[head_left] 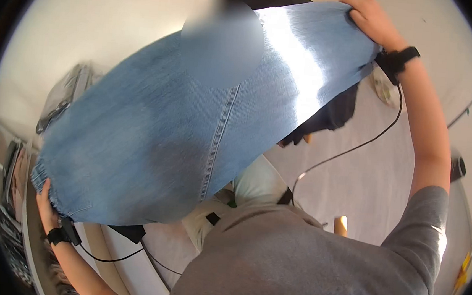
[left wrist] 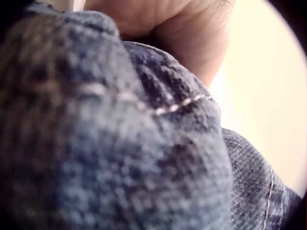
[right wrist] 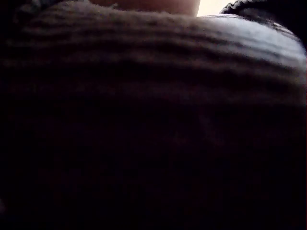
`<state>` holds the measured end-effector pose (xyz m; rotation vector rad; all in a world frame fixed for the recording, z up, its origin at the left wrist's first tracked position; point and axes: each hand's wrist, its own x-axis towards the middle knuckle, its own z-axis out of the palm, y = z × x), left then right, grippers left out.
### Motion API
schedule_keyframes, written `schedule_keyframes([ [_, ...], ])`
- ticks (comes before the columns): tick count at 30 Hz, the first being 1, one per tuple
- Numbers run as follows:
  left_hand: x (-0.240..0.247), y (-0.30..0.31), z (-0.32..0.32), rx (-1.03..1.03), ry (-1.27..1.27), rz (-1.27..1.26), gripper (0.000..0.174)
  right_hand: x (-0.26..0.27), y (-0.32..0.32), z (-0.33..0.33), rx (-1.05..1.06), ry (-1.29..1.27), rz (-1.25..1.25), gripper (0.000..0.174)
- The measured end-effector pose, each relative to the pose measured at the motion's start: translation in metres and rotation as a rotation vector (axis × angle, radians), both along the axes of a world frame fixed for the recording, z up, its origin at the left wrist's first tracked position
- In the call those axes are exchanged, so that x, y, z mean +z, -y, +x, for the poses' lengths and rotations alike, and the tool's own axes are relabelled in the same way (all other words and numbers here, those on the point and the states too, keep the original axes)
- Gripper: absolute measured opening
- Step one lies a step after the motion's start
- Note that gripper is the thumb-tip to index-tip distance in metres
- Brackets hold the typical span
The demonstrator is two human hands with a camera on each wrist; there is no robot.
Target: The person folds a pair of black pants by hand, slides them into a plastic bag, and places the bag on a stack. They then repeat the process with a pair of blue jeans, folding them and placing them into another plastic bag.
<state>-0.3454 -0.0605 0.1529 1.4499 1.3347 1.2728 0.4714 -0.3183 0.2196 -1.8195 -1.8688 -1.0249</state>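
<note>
A blue denim garment is stretched between both hands in the head view, with a stitched seam down its middle and a gathered edge at lower left. The left hand grips that gathered edge. At the upper right the right hand holds the other end, its thumb and fingers bent over the cloth. Denim with pale stitching fills much of the left wrist view, below part of the left hand. Dark, ridged cloth covers most of the right wrist view; a strip of skin shows above it.
Folded clothes fill shelves at the left, and a grey bundle lies above them. Dark cloth shows behind the denim. Black cables run from both wrists. Pale floor lies at the right.
</note>
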Motion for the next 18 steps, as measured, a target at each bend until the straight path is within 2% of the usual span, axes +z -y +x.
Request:
schedule_keyframes([
  [1,-0.013,0.000,0.022,-0.020,0.020,-0.006,0.054,0.010,-0.019,0.012,-0.123,-0.003,-0.105,0.036],
  [2,-0.024,-0.010,0.020,-0.040,0.043,-0.031,0.051,0.020,-0.052,-0.004,-0.102,0.019,-0.098,0.036],
  [4,-0.050,-0.023,0.019,-0.032,0.054,-0.052,0.045,0.006,-0.112,-0.021,-0.131,-0.095,-0.199,0.035],
  [6,-0.086,-0.050,0.009,-0.013,0.043,-0.143,0.051,-0.021,-0.177,-0.016,-0.029,-0.127,-0.385,0.044],
  [8,-0.112,-0.058,0.019,0.019,-0.351,-0.181,0.059,-0.069,-0.212,-0.014,-0.257,0.111,-0.385,0.059],
  [10,-0.155,-0.069,-0.003,-0.052,-0.435,-0.298,0.065,-0.107,-0.223,0.001,-0.455,-0.048,-0.398,0.070],
  [11,-0.148,-0.056,0.004,-0.071,-0.371,-0.402,0.066,-0.112,-0.222,0.001,-0.417,-0.149,-0.366,0.071],
  [12,-0.139,-0.041,0.015,-0.054,-0.423,-0.419,0.067,-0.117,-0.218,0.003,-0.381,-0.252,-0.334,0.073],
  [13,-0.158,-0.046,-0.007,-0.072,-0.353,-0.441,0.069,-0.122,-0.214,0.010,-0.286,-0.298,-0.260,0.079],
  [14,-0.167,-0.042,-0.015,-0.038,-0.363,-0.415,0.071,-0.128,-0.212,0.017,-0.298,-0.293,-0.266,0.079],
  [15,-0.163,-0.024,-0.003,0.112,-0.368,-0.386,0.073,-0.135,-0.208,0.025,-0.253,-0.444,-0.106,0.083],
  [16,-0.128,0.005,0.038,0.187,-0.436,-0.443,0.072,-0.136,-0.203,0.029,-0.205,-0.589,0.056,0.086],
  [17,-0.138,0.002,0.033,0.199,-0.385,-0.407,0.069,-0.132,-0.196,0.027,-0.211,-0.771,0.106,0.086],
  [18,-0.153,0.002,0.021,0.214,-0.331,-0.370,0.066,-0.129,-0.194,0.031,-0.221,-0.762,0.106,0.086],
])
